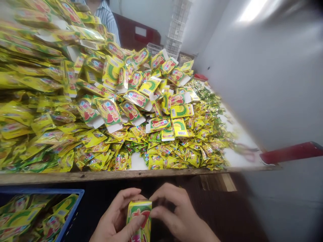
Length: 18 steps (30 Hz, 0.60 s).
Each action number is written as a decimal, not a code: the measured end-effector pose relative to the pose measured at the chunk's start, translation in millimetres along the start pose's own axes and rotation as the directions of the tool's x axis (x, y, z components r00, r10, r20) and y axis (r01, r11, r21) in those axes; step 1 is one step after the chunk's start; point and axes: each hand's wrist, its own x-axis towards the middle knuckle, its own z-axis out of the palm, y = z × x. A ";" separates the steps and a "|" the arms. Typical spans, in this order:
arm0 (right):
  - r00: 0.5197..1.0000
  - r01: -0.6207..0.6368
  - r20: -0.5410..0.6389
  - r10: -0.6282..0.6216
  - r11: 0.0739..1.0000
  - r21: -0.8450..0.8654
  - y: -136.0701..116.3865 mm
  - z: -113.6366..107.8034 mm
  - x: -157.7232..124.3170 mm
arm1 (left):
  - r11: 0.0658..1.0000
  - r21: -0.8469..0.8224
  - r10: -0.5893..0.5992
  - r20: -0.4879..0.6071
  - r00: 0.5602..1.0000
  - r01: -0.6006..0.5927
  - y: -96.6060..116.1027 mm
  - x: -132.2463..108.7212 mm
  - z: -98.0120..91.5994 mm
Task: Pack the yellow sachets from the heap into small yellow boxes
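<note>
Below the table's front edge, my left hand [121, 218] is wrapped round a small yellow and green printed candy box [139, 223], its thumb pressed across the front. The box stands roughly upright with its printed face towards me. At its upper right corner, the thumb and forefinger of my right hand [174, 211] pinch the edge; the exact grip is partly hidden. Beyond my hands, several similar boxes [108, 109] lie loose on a heap of small yellow candy sachets [169, 161]; some show open white flaps.
A blue crate [82, 195] holding filled yellow packs stands at lower left. Scissors [246, 149] and a red-handled object [290, 153] lie near the right of the wood-edged table [141, 173]. Across the heap is a person in a striped shirt [108, 18]. Stacked clear baskets [176, 30] stand behind.
</note>
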 end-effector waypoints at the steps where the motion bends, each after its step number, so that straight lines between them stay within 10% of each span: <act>1: 1.000 -0.009 0.010 0.009 1.000 -0.006 -3.0 -3.2 4.2 | 0.998 -0.055 -0.027 -0.013 1.000 0.027 0.7 -0.3 3.6; 13: 0.966 -0.133 0.231 0.117 0.989 0.057 9.8 -25.5 25.2 | 0.988 -0.117 -0.093 0.061 0.994 0.099 7.8 -0.8 15.5; 18: 0.896 -0.383 0.347 0.278 0.878 0.287 20.4 -29.7 30.6 | 0.980 -0.141 -0.128 0.090 0.988 0.140 6.3 -0.4 17.5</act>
